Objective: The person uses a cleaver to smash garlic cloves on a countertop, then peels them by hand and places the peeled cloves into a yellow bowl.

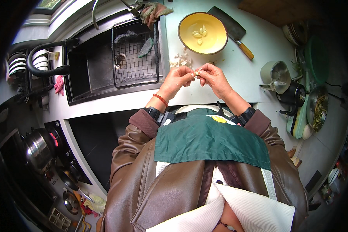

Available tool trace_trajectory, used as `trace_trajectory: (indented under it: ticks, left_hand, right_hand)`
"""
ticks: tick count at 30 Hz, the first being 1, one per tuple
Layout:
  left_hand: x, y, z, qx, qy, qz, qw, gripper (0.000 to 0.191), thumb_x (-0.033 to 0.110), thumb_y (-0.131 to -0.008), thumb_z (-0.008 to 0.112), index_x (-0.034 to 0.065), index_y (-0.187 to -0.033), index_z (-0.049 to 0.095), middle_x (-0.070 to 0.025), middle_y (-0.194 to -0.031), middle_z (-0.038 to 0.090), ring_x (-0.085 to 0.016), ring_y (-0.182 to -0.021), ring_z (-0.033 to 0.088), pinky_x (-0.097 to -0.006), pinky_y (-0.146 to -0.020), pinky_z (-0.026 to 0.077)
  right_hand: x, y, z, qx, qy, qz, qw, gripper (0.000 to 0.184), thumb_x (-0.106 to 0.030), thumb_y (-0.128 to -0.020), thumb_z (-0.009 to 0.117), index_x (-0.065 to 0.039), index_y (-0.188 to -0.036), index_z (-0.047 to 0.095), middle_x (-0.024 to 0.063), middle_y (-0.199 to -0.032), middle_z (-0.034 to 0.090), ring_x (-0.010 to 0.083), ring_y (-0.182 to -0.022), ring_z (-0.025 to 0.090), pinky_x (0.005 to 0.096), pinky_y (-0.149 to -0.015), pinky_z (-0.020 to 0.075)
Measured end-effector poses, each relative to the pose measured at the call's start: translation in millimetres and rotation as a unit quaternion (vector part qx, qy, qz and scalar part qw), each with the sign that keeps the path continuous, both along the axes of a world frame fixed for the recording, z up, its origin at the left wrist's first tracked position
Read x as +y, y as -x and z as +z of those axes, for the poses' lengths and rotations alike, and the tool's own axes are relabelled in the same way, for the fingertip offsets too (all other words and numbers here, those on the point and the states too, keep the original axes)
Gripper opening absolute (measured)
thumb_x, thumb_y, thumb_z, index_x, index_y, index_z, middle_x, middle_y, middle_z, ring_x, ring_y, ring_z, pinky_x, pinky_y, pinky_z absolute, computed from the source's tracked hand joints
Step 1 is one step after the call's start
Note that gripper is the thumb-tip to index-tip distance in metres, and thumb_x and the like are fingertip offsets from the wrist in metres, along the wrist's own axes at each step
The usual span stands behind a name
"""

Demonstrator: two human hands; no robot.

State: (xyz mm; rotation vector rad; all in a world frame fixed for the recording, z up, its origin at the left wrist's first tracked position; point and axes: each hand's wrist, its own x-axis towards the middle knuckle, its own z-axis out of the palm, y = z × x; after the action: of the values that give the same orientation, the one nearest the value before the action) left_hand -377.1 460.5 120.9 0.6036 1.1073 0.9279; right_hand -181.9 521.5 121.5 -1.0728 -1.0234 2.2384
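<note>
Between the fingertips of my left hand point(180, 78) and my right hand point(211, 76) is a small pale garlic clove point(197, 73). Both hands pinch it above the white worktop, their fingers partly hiding it. Just beyond my left hand lies a heap of papery garlic skins point(181, 60). A yellow bowl with a dark rim point(216, 43) stands past my hands, and several peeled garlic cloves point(199, 34) rest on its bottom. Partly behind the bowl is a cleaver point(230, 26), its wooden handle point(245, 50) pointing towards the right.
To the left is a dark sink point(101, 69) holding a black wire basket point(136, 81) with a green scouring pad point(146, 47). A cloth point(154, 13) hangs by the tap. At right stand a lidded container point(275, 76) and a metal bowl of greens point(319, 111). A steel pot point(39, 149) sits far left.
</note>
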Motion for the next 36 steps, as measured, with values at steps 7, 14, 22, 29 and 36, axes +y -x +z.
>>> trace_trajectory:
  ticks: [7,14,22,29,36]
  left_hand:
    - [-1,-2,-1,0.036,-0.003,-0.010,0.999,0.012,0.016,-0.093,0.067,0.0060,-0.088,0.062,0.0021,-0.076,0.060,-0.006,-0.067,0.052,-0.0223,-0.061,0.042]
    - [-3,0,-2,0.035,-0.002,-0.019,0.999,0.011,0.015,-0.091,0.066,0.0076,-0.085,0.059,0.0025,-0.077,0.059,-0.006,-0.068,0.052,-0.0226,-0.063,0.043]
    - [-12,2,-22,0.198,-0.023,-0.014,0.980,0.012,0.014,-0.090,0.066,0.0063,-0.084,0.059,0.0036,-0.074,0.057,-0.006,-0.066,0.050,-0.0227,-0.059,0.040]
    - [-8,-5,-9,0.116,0.005,0.004,0.993,0.018,0.019,-0.093,0.065,0.0019,-0.090,0.062,-0.0014,-0.079,0.062,-0.010,-0.068,0.055,-0.0249,-0.063,0.047]
    - [-8,-1,-11,0.033,0.024,-0.005,0.999,0.017,0.020,-0.095,0.065,0.0042,-0.091,0.062,0.0010,-0.076,0.060,-0.008,-0.066,0.053,-0.0235,-0.062,0.044]
  right_hand:
    - [-2,2,2,-0.011,-0.026,0.014,1.000,0.014,-0.014,-0.098,0.065,-0.002,-0.106,0.065,0.0034,-0.089,0.066,0.0088,-0.070,0.060,0.0243,-0.065,0.0521]
    - [-5,0,3,-0.026,-0.084,0.064,0.994,0.016,-0.017,-0.098,0.065,-0.003,-0.106,0.066,0.0015,-0.088,0.066,0.0082,-0.071,0.061,0.0250,-0.066,0.0518]
    - [-7,-2,-6,-0.057,-0.011,-0.018,0.998,0.019,-0.021,-0.103,0.057,-0.005,-0.110,0.066,-0.0004,-0.086,0.062,0.0061,-0.068,0.054,0.0223,-0.064,0.0476]
    - [-9,-1,-2,-0.031,0.033,0.005,0.999,0.020,-0.018,-0.104,0.056,-0.004,-0.114,0.065,-0.0003,-0.084,0.062,0.0054,-0.066,0.053,0.0206,-0.063,0.0463]
    - [-14,-1,-1,-0.035,-0.032,0.036,0.998,0.020,-0.017,-0.103,0.057,-0.004,-0.116,0.063,0.0009,-0.084,0.063,0.0051,-0.066,0.054,0.0212,-0.061,0.0470]
